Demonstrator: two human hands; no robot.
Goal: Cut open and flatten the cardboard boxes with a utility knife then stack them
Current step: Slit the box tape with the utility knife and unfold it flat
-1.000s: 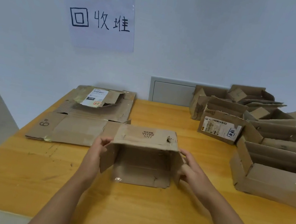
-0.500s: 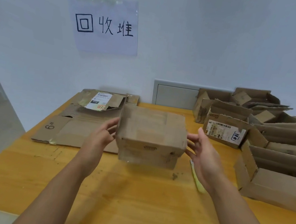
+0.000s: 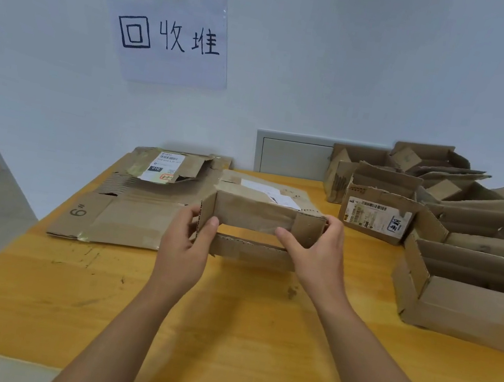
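While the wooden table [image 3: 221, 334] carries everything else, the small box [image 3: 260, 215] is the one thing off its surface, held up over the middle of it between both hands. To the far left lies the stack of flattened cardboard [image 3: 142, 206], under a paper sign [image 3: 169, 35] taped to the wall; to the right sit the unflattened boxes [image 3: 471, 258], open and upright, well apart from the stack. The small box's long axis runs left to right, its open mouth turned toward the near edge and a labelled panel facing up. The left hand [image 3: 185, 246] pinches the left end flap, thumb on the near face, fingers behind. The right hand [image 3: 317, 250] grips the right end the same way, thumb along the near panel. Each hand has one end, so neither is nearer. The stack lies to the left and slightly farther, on the left hand's side. No utility knife is visible. I judge that the next move, collapsing the box, turns on pushing across the short axis so the side panels fold flat.
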